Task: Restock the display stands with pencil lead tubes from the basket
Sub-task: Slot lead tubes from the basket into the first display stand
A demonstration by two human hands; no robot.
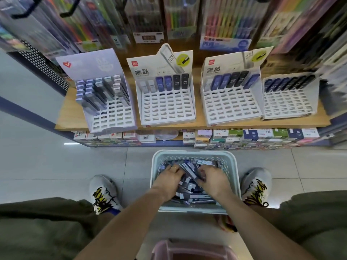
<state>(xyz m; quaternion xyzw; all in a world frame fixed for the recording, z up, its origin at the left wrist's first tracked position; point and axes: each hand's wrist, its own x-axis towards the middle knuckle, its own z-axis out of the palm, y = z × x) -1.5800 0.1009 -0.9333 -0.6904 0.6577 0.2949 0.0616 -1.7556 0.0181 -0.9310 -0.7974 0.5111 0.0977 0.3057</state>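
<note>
Fingers (173, 168) of the left hand (169, 180) are curled down into the pile of pencil lead tubes (189, 182) in the lower middle of the frame, and a ring shows on one of them; whether they grip a tube or only rest on the pile I cannot tell. Fingers of the right hand (213, 180) are also bent into the same pile, touching a dark tube just beside the left hand, but a real grip is not clear to see. Both hands are inside the pale basket (233, 166), which stands on the tiled floor (56, 166) between two grey shoes with yellow and black pattern, the left shoe (104, 194) and the right shoe (256, 186). The basket is full of blue, black and grey tubes lying in all directions.

Above in the frame, a wooden shelf (71, 117) carries four white display stands side by side. The far left stand (105, 91) has many tubes in its upper rows. The second stand (165, 94) and the third stand (231, 91) hold only one top row of tubes, and the rows below are open slots. The fourth stand (289, 94), at the right, also shows one upper row of dark tubes. Under the shelf, small boxes (244, 136) are stacked in a row. A pink container (191, 250) is at the bottom edge
</note>
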